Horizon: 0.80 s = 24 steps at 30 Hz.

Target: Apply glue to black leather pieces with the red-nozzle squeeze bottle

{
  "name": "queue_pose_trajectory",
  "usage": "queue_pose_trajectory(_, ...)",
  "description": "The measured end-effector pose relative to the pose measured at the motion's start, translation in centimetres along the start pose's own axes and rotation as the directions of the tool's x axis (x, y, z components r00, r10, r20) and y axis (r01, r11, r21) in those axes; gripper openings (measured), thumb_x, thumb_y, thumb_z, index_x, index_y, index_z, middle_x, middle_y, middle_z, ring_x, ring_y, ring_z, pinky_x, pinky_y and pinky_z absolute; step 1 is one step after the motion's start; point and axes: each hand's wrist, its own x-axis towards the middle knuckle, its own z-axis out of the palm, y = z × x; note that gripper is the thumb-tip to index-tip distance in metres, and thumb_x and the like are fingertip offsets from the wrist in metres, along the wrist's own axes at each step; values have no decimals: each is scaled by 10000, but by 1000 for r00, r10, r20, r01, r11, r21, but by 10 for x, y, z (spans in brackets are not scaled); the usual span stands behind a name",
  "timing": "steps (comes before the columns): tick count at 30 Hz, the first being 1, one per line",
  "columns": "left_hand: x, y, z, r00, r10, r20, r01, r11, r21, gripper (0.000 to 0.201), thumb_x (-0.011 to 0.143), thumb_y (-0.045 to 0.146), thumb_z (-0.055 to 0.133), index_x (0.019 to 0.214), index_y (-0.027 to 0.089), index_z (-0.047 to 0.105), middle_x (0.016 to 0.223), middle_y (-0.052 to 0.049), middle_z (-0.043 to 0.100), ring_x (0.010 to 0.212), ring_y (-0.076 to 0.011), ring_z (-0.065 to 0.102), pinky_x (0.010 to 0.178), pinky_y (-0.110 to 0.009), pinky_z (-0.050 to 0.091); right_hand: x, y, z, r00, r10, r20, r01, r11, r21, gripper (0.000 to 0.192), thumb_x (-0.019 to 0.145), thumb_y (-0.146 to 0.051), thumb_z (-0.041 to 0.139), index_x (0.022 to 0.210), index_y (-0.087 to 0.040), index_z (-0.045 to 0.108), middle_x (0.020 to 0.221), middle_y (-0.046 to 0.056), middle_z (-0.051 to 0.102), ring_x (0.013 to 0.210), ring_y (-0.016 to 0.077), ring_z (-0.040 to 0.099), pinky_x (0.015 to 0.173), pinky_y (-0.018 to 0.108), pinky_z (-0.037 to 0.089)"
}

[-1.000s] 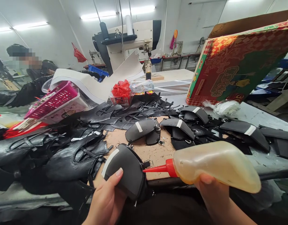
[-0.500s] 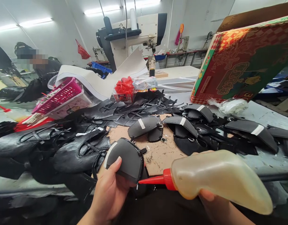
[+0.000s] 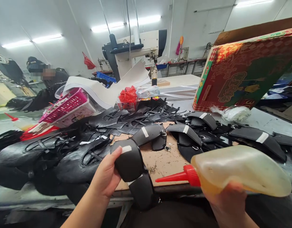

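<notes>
My left hand (image 3: 106, 177) is closed on the edge of a black shoe upper (image 3: 130, 163), thumb on top beside a strip of white tape. A second black flap of that upper (image 3: 142, 191) hangs below, over the table's front edge. My right hand (image 3: 231, 199) grips a glue bottle (image 3: 241, 166) from underneath; the bottle is translucent and holds yellowish liquid. Its red nozzle (image 3: 176, 176) points left, a short gap away from the upper. Similar black uppers (image 3: 148, 133) with buckles and white tape lie just beyond on a tan board (image 3: 157, 163).
Black strappy leather pieces (image 3: 81, 158) are heaped on the left. Behind them lie a pink basket (image 3: 67, 106) and a red-topped tub (image 3: 127, 99). A sewing machine (image 3: 141, 47) stands at the back, a printed carton (image 3: 243, 69) at right. A co-worker (image 3: 58, 77) is far left.
The nozzle has drawn away to the right from the upper's edge. In my left hand the upper has turned and opened out, so its lower flap now hangs down. The camera view has shifted slightly.
</notes>
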Motion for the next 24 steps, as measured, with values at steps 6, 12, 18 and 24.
queue_pose_trajectory(6, 7, 17, 8, 942, -98, 321, -17, 941, 337, 524, 521, 99, 763, 1037, 153, 692, 868, -105, 737, 673, -224, 679, 580, -259, 526, 14, -25, 26, 974, -209, -83, 212, 977, 29, 624, 503, -608, 786, 1039, -336, 617, 946, 0, 672, 1023, 249, 586, 656, 282, 537)
queue_pose_trajectory(12, -2, 14, 21, 929, -273, 248, 107, 843, 527, 272, 536, 96, 720, 806, 111, 749, 712, -127, 736, 531, -189, 655, 494, -224, 506, 22, -39, 27, 962, -267, -53, 267, 964, -2, 678, 472, -620, 793, 1044, -301, 616, 968, 43, 662, 1007, 302, 589, 732, 399, 540)
queue_pose_trajectory(18, -16, 9, 27, 954, -160, 255, 9, 863, 506, 373, 442, -5, 652, 746, 185, 755, 747, -73, 751, 511, -217, 658, 404, -244, 487, 26, -29, 1, 926, -374, -46, 367, 923, -116, 605, 519, -609, 786, 1015, -309, 611, 958, 36, 661, 974, 276, 590, 744, 381, 532)
queue_pose_trajectory(24, -11, 16, 30, 847, -334, 414, -37, 739, 672, 488, 498, 6, 605, 918, 213, 744, 973, -28, 735, 800, -239, 678, 623, -252, 536, 28, -12, -22, 894, -438, 97, 447, 849, -282, 462, 599, -594, 751, 929, -292, 637, 794, 20, 661, 712, 240, 628, 648, 391, 549)
